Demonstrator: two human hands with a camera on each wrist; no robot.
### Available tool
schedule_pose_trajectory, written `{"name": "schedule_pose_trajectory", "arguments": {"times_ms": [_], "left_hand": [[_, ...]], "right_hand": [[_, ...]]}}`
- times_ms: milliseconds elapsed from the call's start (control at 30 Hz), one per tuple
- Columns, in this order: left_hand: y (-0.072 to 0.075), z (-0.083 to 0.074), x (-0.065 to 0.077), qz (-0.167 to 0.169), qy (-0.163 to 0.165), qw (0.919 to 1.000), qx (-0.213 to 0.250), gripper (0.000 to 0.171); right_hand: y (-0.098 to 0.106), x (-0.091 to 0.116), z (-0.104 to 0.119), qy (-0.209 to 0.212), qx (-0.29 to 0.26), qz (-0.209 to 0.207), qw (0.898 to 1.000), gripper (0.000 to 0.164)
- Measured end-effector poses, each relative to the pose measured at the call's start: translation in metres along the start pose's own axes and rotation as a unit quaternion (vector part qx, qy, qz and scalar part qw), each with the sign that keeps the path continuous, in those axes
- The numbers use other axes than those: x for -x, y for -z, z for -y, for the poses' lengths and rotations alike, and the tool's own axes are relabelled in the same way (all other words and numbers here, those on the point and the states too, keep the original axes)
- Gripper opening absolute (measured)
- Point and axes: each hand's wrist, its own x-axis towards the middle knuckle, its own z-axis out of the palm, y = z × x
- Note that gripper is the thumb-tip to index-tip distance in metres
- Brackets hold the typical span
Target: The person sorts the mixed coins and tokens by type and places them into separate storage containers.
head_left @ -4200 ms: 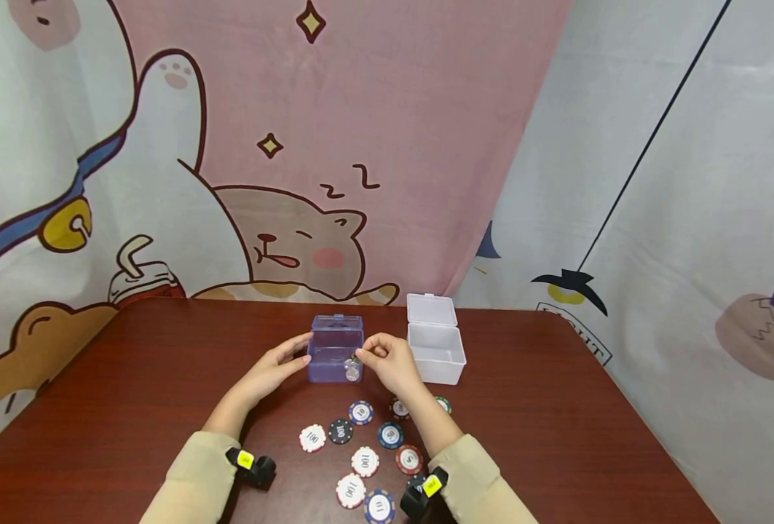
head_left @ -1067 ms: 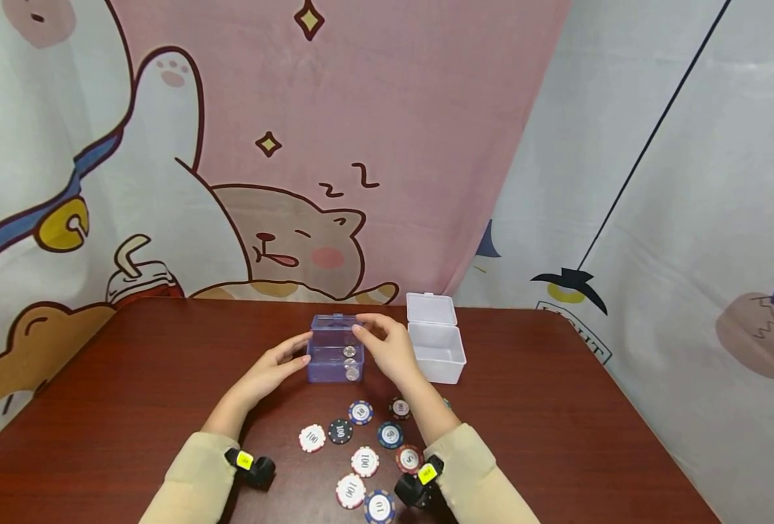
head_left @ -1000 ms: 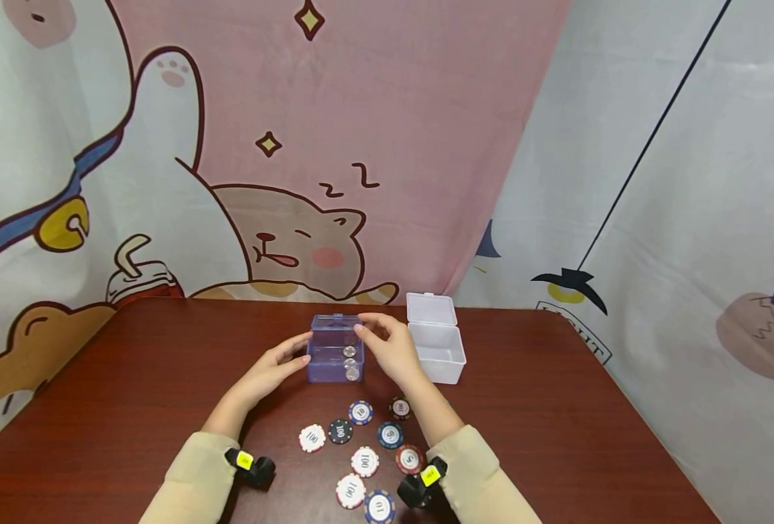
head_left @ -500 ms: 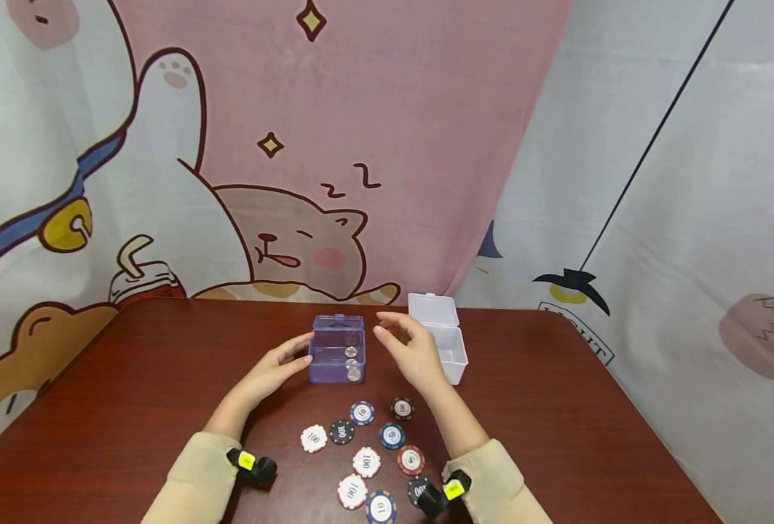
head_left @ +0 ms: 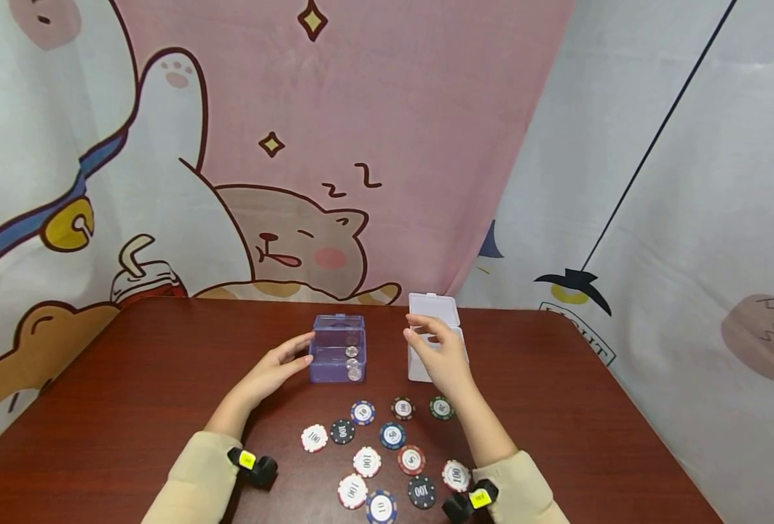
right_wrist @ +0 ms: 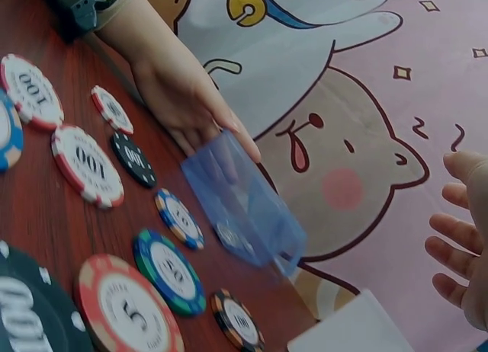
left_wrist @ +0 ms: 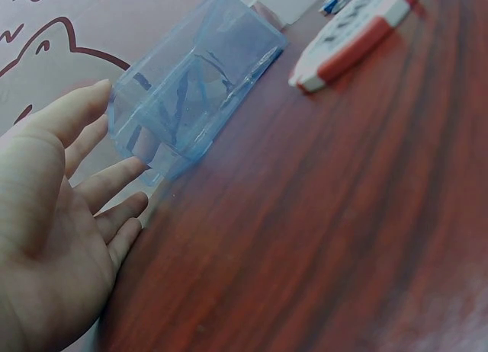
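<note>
A translucent blue plastic box (head_left: pixel 324 370) stands at the back middle of the table with its lid raised. Inside, along its right side, lie several silvery coins (head_left: pixel 352 364). My left hand (head_left: pixel 274 372) is at the box's left side, thumb and fingertips right at the wall; in the left wrist view its fingers (left_wrist: pixel 110 186) are spread and fairly straight. My right hand (head_left: pixel 444 358) hovers in front of a white box (head_left: pixel 419 370), lid up, and hides much of its inside. Its fingers (right_wrist: pixel 454 230) are loosely bent, with nothing between them.
Poker chips lie flat in front of the boxes, among them a white chip (head_left: pixel 314 438), a black chip (head_left: pixel 421 492), a red chip (head_left: pixel 411 460) and a green chip (head_left: pixel 442 407). A cartoon-print cloth (head_left: pixel 387 145) hangs behind the brown table (head_left: pixel 131 393).
My right hand has left the blue box's right side and moved right, over to the white box. More coins show in the blue box than at first. My left hand stays put.
</note>
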Motion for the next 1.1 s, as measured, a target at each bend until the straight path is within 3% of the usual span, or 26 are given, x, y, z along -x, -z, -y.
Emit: {"name": "schedule_pose_trajectory", "arguments": {"times_ms": [267, 400, 600, 833, 1100], "left_hand": [[-0.001, -0.002, 0.001, -0.001, 0.011, 0.9999, 0.004, 0.054], [0.0, -0.001, 0.0, -0.001, 0.004, 1.0, -0.001, 0.055], [0.0, -0.002, 0.0, 0.001, 0.004, 1.0, 0.001, 0.055], [0.0, 0.0, 0.0, 0.0, 0.009, 1.0, -0.003, 0.054], [-0.001, 0.0, 0.0, -0.002, 0.015, 0.9999, -0.003, 0.054]], "right_hand": [[0.024, 0.006, 0.031, 0.007, 0.025, -0.012, 1.0, 0.026], [0.035, 0.004, 0.021, -0.001, 0.027, -0.018, 0.999, 0.027], [0.049, -0.003, -0.027, -0.025, 0.034, -0.03, 0.999, 0.03], [0.062, 0.005, -0.018, -0.058, 0.021, -0.031, 0.998, 0.031], [0.072, 0.011, -0.041, -0.089, -0.028, -0.02, 0.995, 0.032]]}}
